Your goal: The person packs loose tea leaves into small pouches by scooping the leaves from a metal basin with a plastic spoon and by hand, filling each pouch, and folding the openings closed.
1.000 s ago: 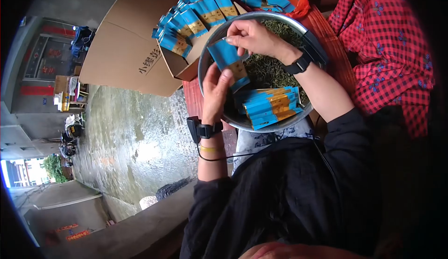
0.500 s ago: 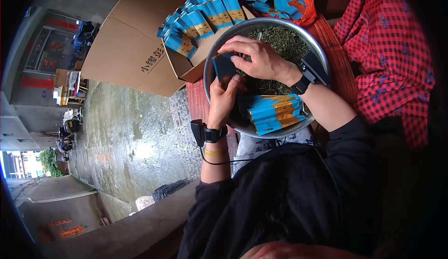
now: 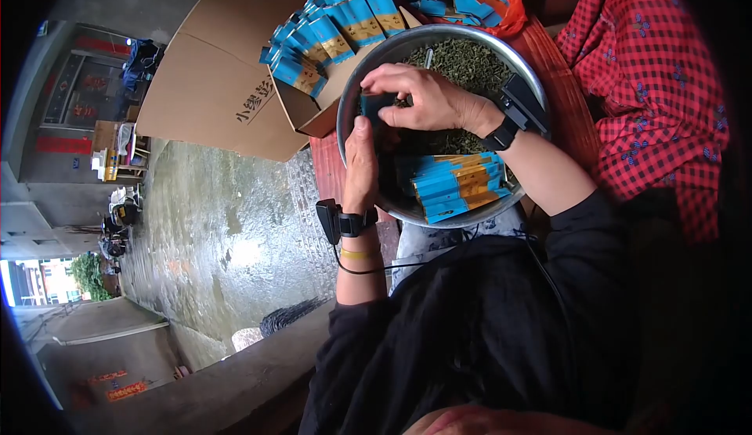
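Over the left side of a metal basin (image 3: 540,82), both my hands meet at a small blue packet (image 3: 370,106), mostly covered by fingers. My left hand (image 3: 360,164) grips its lower part, thumb up; the other left fingers are hidden. My right hand (image 3: 431,99) curls over its upper part, index finger and thumb at its edges. Dried green leaves, like loose tea (image 3: 462,59), fill the basin. A small clear-looking stick or scoop handle (image 3: 428,59) pokes out of them. A row of blue-and-gold packets (image 3: 462,188) lies in the basin's near side.
Beyond the basin, a cardboard box (image 3: 227,67) holds many blue-and-gold packets (image 3: 337,27). A red plastic bag (image 3: 513,12) with more packets sits beside it. Red checked cloth (image 3: 650,82) hangs at right. Wet paving (image 3: 235,231) stretches to the left.
My right hand has shifted slightly left and covers more of the packet. My left hand has turned, so its thumb points up and its fingers are less visible.
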